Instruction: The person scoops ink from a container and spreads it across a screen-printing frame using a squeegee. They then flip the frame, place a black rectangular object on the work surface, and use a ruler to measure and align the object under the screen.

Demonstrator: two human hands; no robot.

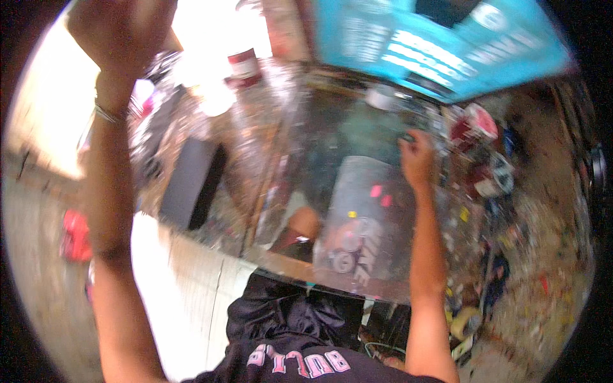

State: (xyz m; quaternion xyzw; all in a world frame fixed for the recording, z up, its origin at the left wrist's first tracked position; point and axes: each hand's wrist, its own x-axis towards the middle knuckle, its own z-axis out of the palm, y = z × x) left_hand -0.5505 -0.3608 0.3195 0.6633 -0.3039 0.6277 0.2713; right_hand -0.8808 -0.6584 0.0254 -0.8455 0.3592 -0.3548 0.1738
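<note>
My left hand (124, 32) is raised at the upper left, blurred and cut off by the top edge, so its fingers are hidden. My right hand (415, 150) is at the right side of a glass worktop (319, 127), fingers curled together on something small and dark that I cannot make out. Below that hand, a grey translucent sheet (357, 185) with pink and yellow marks and lettering lies on the glass. A white round container (381, 97) stands at the glass's far side.
A bright turquoise printed board (440, 38) rises at the back right. Paint-stained cans (472, 127) crowd the right side. On the left are a black block (191, 182) and a red-and-white can (244, 69). A red object (75, 233) sits farther left, a tape roll (466, 322) lower right.
</note>
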